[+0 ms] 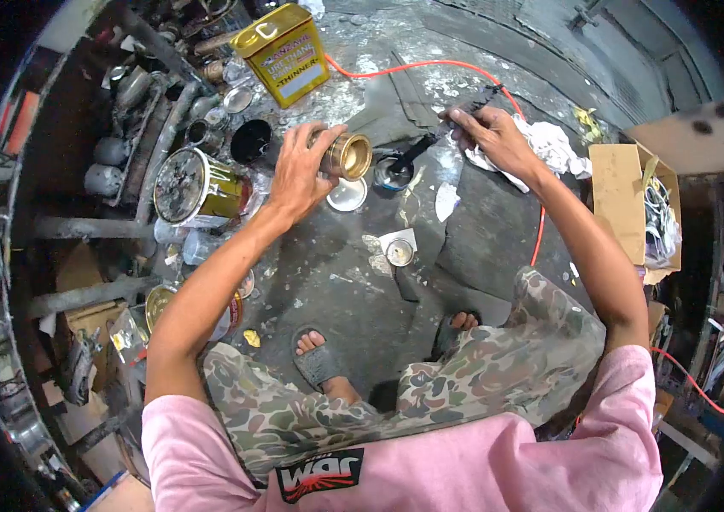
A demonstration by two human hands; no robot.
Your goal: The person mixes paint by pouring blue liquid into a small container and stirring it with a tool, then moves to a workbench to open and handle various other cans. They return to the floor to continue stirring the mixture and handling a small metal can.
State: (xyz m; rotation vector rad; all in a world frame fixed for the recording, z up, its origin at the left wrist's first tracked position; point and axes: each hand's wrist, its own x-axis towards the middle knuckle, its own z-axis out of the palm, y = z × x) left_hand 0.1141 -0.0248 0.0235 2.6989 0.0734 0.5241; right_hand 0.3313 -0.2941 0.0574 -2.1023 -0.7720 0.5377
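Head view of a person crouched on a paint-spattered floor (328,282). The left hand (298,171) is closed around a small brass-coloured tin (347,154), held tilted on its side with its open mouth facing right, just above a small dark pot (393,173) standing on the floor. The right hand (492,135) grips a dark stick (430,143) whose lower end dips into that pot; a white rag (554,145) lies under the wrist. A round lid (347,194) rests on the floor just near of the tin; a yellow thinner can (283,53) stands far left, a cardboard box (627,200) at right. The step in hand appears to be pouring and stirring; the next move would call for a steady, gradual tilt directly over the pot's mouth.
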